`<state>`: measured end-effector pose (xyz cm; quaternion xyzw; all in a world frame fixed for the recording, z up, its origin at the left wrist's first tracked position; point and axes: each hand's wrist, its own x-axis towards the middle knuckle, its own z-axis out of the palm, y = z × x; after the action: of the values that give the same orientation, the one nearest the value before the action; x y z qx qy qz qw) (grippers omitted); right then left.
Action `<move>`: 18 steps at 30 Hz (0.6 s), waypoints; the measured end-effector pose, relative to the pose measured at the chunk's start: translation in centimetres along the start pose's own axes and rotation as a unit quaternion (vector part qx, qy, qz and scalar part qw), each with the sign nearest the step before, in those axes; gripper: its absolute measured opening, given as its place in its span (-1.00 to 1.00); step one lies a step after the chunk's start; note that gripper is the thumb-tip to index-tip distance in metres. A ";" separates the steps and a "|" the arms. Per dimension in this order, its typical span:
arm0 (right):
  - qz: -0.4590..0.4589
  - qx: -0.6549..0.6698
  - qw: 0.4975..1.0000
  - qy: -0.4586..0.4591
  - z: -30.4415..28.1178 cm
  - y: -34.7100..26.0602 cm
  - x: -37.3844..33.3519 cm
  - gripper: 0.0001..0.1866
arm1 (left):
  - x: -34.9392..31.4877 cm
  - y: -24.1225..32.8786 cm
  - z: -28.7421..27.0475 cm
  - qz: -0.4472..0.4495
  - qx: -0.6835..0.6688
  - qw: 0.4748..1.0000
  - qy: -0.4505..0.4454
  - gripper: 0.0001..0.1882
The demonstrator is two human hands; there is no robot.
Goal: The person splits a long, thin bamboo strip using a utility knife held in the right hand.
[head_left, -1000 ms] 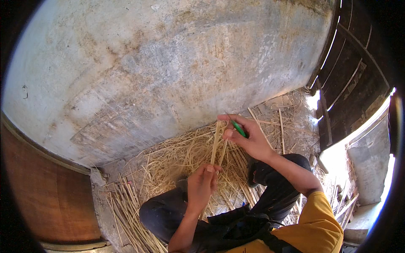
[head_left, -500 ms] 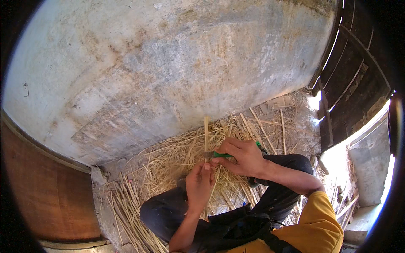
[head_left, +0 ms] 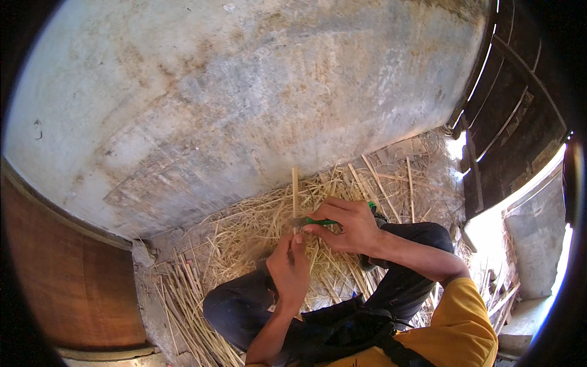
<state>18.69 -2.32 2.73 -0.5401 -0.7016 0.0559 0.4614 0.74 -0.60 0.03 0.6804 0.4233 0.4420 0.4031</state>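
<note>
At the far left, a brown wooden panel [head_left: 73, 263] is seen, its edge bent by the lens. Next to it, at the foot of a stained grey wall [head_left: 263, 110], a pale stone [head_left: 143, 253] is seated on the floor [head_left: 148, 300]. A bundle of long, thin sticks [head_left: 183, 293] is laid out on the floor, partly covered by the left knee in dark trousers [head_left: 235, 309]. Farther right, a loose heap of straw-coloured slivers [head_left: 251, 229] is spread between the wall and the folded legs.

Above this heap the left hand [head_left: 288, 263] is held, its thumb and forefinger closed on the lower part of a flat, pale strip [head_left: 295, 189]. The strip is held nearly upright in the view, its free upper end seen against the wall's base. Just above the left fingertips, the strip is met by the blade of a green-handled knife [head_left: 321, 221]; whether the blade is sunk into it cannot be told. The handle is clamped in the right hand [head_left: 351, 226], with fingers wrapped over it and the thumb placed close to the left fingertips.

Beyond the right hand, a few loose slats [head_left: 410, 189] are scattered on the floor. A yellow sleeve [head_left: 461, 318] is seen below, and the far right is filled by dark boards [head_left: 513, 104] and a grey slab [head_left: 535, 226], with bright light between them.
</note>
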 end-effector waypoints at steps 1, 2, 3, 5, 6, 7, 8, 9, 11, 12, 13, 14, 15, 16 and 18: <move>-0.009 0.000 1.000 0.008 0.0 -0.1 0.2 -0.81 | 0.0 0.3 -0.1 -0.003 -0.005 1.000 -0.002 -0.83; -0.018 -0.001 1.000 0.016 0.0 -0.2 0.3 -0.81 | 0.0 0.5 -0.2 -0.003 -0.004 1.000 -0.001 -0.83; -0.019 0.000 1.000 0.016 0.0 -0.2 0.3 -0.81 | 0.0 0.7 -0.3 -0.011 0.009 1.000 -0.006 -0.83; -0.023 -0.024 0.999 0.012 -0.1 -0.3 0.4 -0.81 | 0.1 0.7 -0.5 -0.018 0.022 1.000 -0.010 -0.83; -0.024 -0.024 0.999 0.012 0.0 -0.2 0.5 -0.81 | 0.1 0.4 -0.5 -0.007 0.020 1.000 -0.009 -0.83; -0.028 -0.022 0.999 0.020 0.1 0.1 0.5 -0.81 | 0.0 0.3 -0.4 0.003 0.017 1.000 -0.009 -0.83; -0.033 -0.020 0.999 0.029 0.2 0.2 0.5 -0.81 | 0.1 0.5 -0.5 0.003 0.016 1.000 -0.009 -0.83; -0.033 -0.021 0.999 0.028 0.0 0.1 0.5 -0.81 | 0.1 1.0 -0.6 0.000 0.025 1.000 -0.014 -0.83; -0.012 -0.046 0.999 0.008 -0.3 -0.1 0.8 -0.80 | 0.0 1.1 -0.6 -0.003 0.035 0.999 -0.017 -0.83; -0.013 -0.046 0.999 0.007 -0.7 0.4 1.4 -0.80 | -0.2 0.9 -0.5 0.011 0.047 0.999 -0.017 -0.83; -0.006 -0.051 0.998 0.044 -1.5 1.2 2.4 -0.79 | -0.4 0.8 -0.3 0.025 0.056 0.998 -0.018 -0.82; 0.000 -0.057 0.995 0.080 -1.9 1.7 2.9 -0.78 | -0.5 0.8 -0.3 0.025 0.054 0.998 -0.019 -0.82; 0.000 -0.059 0.995 0.080 -1.7 1.8 2.8 -0.78 | -0.5 0.8 -0.3 0.016 0.043 0.999 -0.023 -0.82; 0.008 -0.038 0.996 0.086 -1.5 1.9 2.8 -0.77 | -0.4 0.8 -0.3 0.009 0.036 0.999 -0.027 -0.81; 0.015 -0.017 0.995 0.094 -1.5 2.0 3.0 -0.77 | -0.3 0.6 0.0 0.011 0.043 0.999 -0.024 -0.80</move>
<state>21.18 0.31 4.19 -0.5613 -0.6480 0.0000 0.5148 0.76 -1.10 0.52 0.7119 0.4248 0.4116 0.3786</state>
